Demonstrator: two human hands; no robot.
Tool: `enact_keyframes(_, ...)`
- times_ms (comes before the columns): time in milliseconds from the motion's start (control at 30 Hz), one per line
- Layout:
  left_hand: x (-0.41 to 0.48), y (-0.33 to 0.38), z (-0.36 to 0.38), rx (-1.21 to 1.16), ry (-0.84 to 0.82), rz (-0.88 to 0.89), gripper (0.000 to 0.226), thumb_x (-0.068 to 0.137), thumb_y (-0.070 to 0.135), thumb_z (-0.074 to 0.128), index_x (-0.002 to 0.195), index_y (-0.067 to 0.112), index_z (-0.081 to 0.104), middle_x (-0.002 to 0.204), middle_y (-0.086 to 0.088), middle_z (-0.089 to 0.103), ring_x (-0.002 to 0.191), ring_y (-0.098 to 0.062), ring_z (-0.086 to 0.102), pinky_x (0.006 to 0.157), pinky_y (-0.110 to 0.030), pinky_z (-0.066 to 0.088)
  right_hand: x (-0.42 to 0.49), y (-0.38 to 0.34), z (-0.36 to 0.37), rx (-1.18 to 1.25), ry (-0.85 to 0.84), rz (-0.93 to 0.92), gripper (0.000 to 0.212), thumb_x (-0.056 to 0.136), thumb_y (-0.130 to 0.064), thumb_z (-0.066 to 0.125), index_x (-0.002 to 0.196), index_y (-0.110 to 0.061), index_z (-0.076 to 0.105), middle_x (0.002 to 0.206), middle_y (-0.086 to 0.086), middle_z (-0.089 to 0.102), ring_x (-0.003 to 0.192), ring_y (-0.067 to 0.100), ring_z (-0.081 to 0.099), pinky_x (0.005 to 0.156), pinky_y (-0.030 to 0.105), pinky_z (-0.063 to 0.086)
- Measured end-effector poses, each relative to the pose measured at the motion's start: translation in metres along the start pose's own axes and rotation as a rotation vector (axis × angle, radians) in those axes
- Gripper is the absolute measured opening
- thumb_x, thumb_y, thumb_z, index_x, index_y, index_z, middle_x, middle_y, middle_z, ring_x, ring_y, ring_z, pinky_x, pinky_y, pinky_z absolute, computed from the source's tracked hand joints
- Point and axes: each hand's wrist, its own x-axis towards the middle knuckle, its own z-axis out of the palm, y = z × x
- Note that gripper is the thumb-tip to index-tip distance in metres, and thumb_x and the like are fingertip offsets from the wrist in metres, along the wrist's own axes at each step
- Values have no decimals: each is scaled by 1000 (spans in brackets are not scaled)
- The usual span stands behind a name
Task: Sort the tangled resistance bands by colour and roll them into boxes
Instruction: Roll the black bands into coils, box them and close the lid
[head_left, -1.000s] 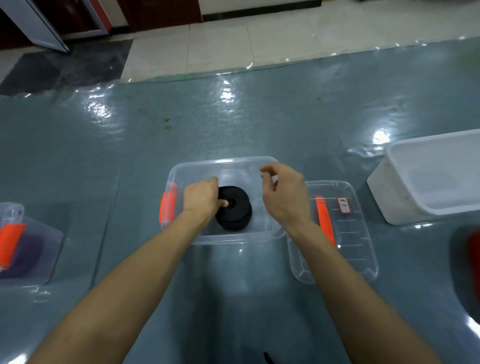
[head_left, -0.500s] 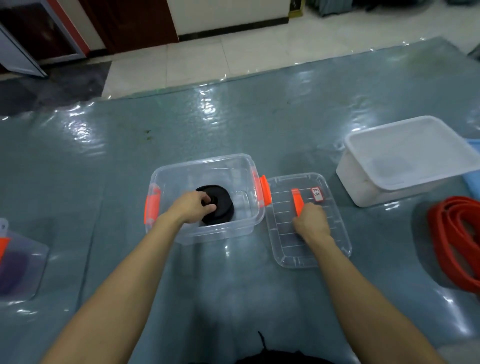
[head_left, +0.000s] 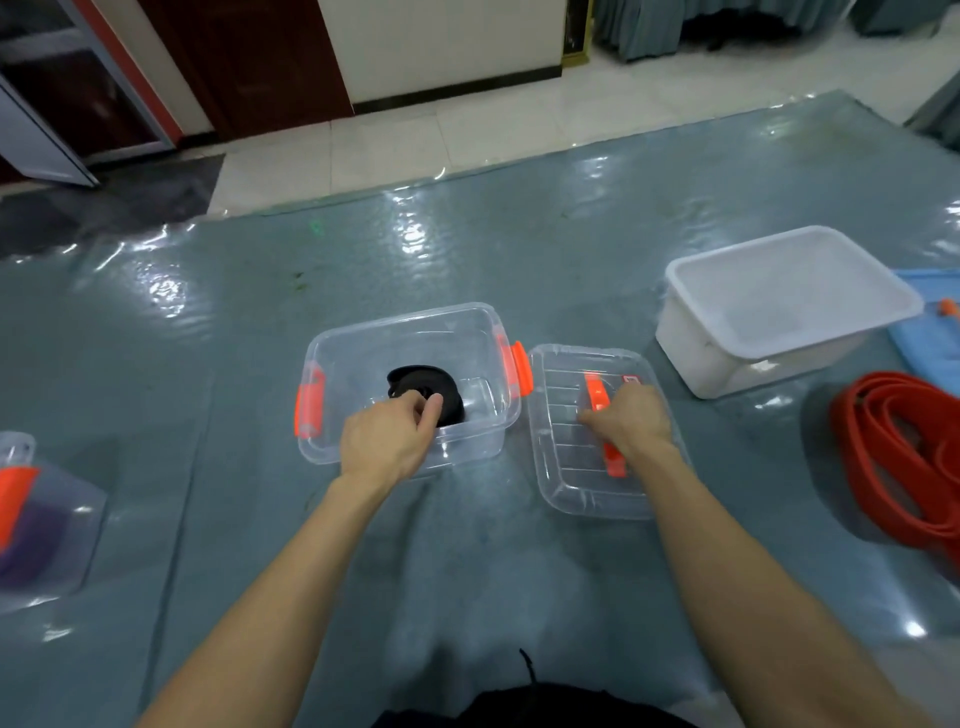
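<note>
The clear box (head_left: 405, 332) stayed in place, its lid (head_left: 571, 488) lying just beside it on the right. The right hand (head_left: 631, 418), above the box one second earlier, grasped the lid's orange handle (head_left: 596, 395). The left hand (head_left: 384, 441) still pinched the black band roll (head_left: 431, 382) inside the box.

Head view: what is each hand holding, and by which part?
Left hand pinches the rolled black band at its near edge; right hand grips the orange lid handle mid-length.
</note>
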Motion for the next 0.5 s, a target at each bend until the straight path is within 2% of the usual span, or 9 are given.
enact_keyframes(67,3,0,0,18,-6,-3,57,109,64,26,86,26,61,65,7,58,70,-28,58,65,-37,37,-17,6,-15,-10,50,14,41,81,-41,83,74,-8,59,85,12,63,76,31,56,68,32,42)
enact_keyframes(167,2,-1,4,10,8,-6,61,106,67,22,76,25,55,62,6,59,70,-29,62,63,-36,36,-43,16,-41,-24,114,22,45,77,-47,83,74,-6,63,79,12,66,71,30,58,63,31,40)
enact_keyframes(233,2,-1,5,-18,-5,-25,59,106,70,24,85,29,61,75,6,69,81,-29,69,69,-37,42,-59,15,-61,-52,176,-31,50,75,-49,83,62,-8,59,66,11,61,65,31,57,57,31,38)
enact_keyframes(267,4,-1,2,-104,-23,-59,55,107,70,28,97,33,67,87,6,75,90,-28,72,75,-39,48,-65,8,-70,-80,205,-84,51,74,-51,82,58,-9,57,60,9,56,63,32,57,58,32,38)
enact_keyframes(300,7,1,-4,-300,-42,-108,48,109,67,36,110,33,70,99,6,78,99,-27,74,84,-41,54,-70,-2,-78,-108,216,-146,51,74,-53,81,56,-10,58,57,8,54,63,33,57,60,32,40)
enact_keyframes(367,15,9,-25,-961,-60,-236,41,112,53,51,124,18,70,116,-7,81,112,-33,76,101,-52,60,-77,-32,-92,-160,181,-279,50,72,-56,79,59,-10,65,58,7,59,63,31,60,61,32,43)
enact_keyframes(433,20,10,-58,-1457,-51,-331,49,107,53,61,134,13,63,126,-18,77,114,-40,77,100,-57,63,-80,-68,-99,-254,112,-504,44,72,-54,78,66,-11,68,65,7,65,68,30,64,63,35,51)
enact_keyframes(500,23,2,-86,-1711,-118,-309,70,93,58,76,145,17,55,132,-18,75,112,-42,79,91,-58,66,-82,-105,-97,-367,34,-756,37,74,-52,77,77,-16,70,76,5,70,76,30,66,70,38,55)
